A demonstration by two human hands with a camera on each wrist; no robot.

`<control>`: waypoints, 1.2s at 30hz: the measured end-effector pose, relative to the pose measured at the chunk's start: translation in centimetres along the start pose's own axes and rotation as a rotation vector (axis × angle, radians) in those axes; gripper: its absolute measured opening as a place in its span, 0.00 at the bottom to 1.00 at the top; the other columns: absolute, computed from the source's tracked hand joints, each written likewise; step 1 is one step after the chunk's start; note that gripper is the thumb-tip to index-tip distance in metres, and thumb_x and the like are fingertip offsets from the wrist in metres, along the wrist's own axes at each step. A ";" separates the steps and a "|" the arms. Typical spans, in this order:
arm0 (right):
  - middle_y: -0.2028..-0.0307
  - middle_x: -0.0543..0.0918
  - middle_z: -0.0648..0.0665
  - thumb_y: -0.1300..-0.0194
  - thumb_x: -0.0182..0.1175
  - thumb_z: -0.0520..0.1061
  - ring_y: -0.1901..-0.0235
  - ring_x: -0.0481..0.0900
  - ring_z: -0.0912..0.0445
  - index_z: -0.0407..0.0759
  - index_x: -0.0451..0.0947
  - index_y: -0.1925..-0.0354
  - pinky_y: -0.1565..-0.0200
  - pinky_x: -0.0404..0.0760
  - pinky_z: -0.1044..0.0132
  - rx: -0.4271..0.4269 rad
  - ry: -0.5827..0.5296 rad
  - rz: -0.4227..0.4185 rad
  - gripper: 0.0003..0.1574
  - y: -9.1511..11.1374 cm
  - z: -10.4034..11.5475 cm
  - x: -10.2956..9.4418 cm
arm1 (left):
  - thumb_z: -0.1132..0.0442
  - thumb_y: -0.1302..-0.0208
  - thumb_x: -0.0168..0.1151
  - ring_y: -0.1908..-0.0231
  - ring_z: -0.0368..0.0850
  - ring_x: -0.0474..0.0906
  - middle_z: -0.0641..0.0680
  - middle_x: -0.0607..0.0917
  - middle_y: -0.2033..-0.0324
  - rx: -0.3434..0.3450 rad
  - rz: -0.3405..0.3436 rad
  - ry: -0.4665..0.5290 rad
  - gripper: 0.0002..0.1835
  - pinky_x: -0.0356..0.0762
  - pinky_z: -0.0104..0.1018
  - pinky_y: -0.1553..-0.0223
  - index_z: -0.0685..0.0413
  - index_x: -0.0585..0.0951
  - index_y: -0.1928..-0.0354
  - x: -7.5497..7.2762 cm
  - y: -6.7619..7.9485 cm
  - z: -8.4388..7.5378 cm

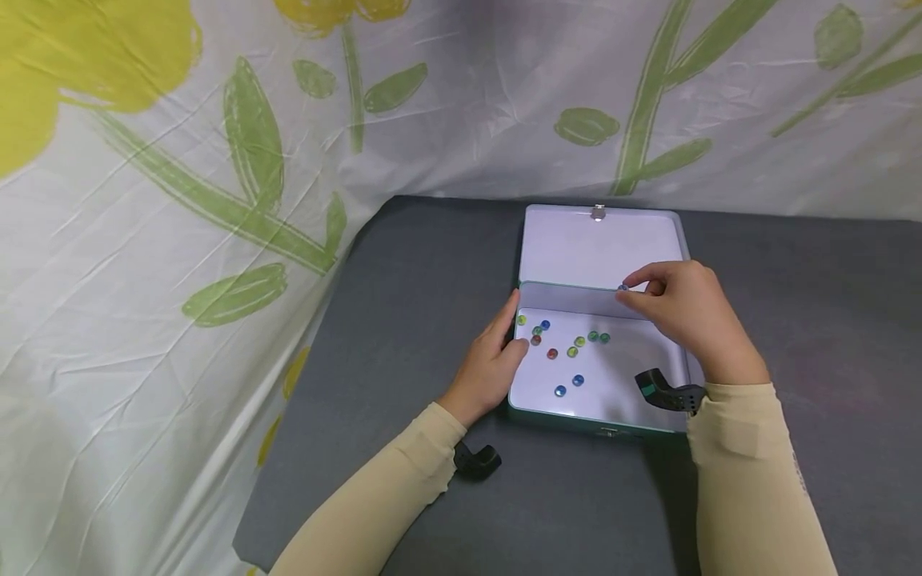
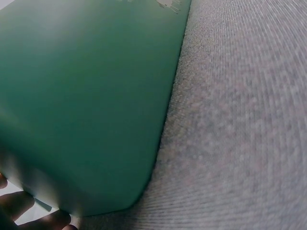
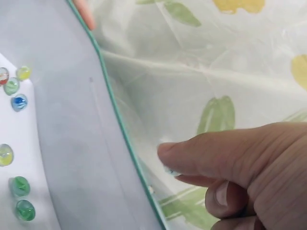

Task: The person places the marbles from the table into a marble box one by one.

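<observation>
A green tin box with a white inside lies with its lid swung back, away from me. Several glass marbles, blue, green, yellow and red, are scattered over its floor, mostly on the left. My left hand grips the left wall, thumb at the rim and fingers along the outside. Between thumb and index finger of my right hand is a small bluish marble, pinched above the box near the hinge side. In the right wrist view the fingers mostly cover this marble.
The box stands on a dark grey table. A metal clasp sits on the lid's far edge. Behind and to the left hangs a white curtain with a flower print. Each wrist wears a black camera mount.
</observation>
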State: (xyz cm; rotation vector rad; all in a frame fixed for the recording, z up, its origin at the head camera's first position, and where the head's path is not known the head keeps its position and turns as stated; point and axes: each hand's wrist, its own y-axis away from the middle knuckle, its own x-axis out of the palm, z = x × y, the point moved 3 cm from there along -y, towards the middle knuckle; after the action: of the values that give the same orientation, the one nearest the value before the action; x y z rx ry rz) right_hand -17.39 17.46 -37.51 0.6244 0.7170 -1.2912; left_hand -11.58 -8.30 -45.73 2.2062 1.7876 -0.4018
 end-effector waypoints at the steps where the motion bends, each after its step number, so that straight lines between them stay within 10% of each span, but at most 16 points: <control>1: 0.79 0.76 0.46 0.32 0.70 0.47 0.78 0.68 0.52 0.37 0.89 0.53 0.76 0.67 0.61 0.001 -0.004 0.000 0.15 0.0 0.0 0.2 | 0.58 0.23 0.47 0.20 0.34 0.50 0.35 0.54 0.19 -0.002 0.002 0.001 0.38 0.54 0.50 0.22 0.31 0.50 0.15 0.0 0.0 0.0; 36: 0.79 0.72 0.48 0.37 0.72 0.38 0.76 0.66 0.54 0.35 0.89 0.57 0.72 0.66 0.60 -0.071 0.037 0.276 0.10 -1.2 -0.8 4.9 | 0.58 0.22 0.46 0.21 0.32 0.50 0.33 0.54 0.19 0.009 -0.004 0.000 0.38 0.54 0.48 0.22 0.28 0.50 0.15 0.0 -0.3 0.5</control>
State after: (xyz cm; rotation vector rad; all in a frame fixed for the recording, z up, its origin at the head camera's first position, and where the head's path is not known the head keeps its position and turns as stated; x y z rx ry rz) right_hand -18.07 14.79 -41.76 0.6662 0.6780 -0.9982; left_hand -11.88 -8.42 -46.17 2.2088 1.7941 -0.4122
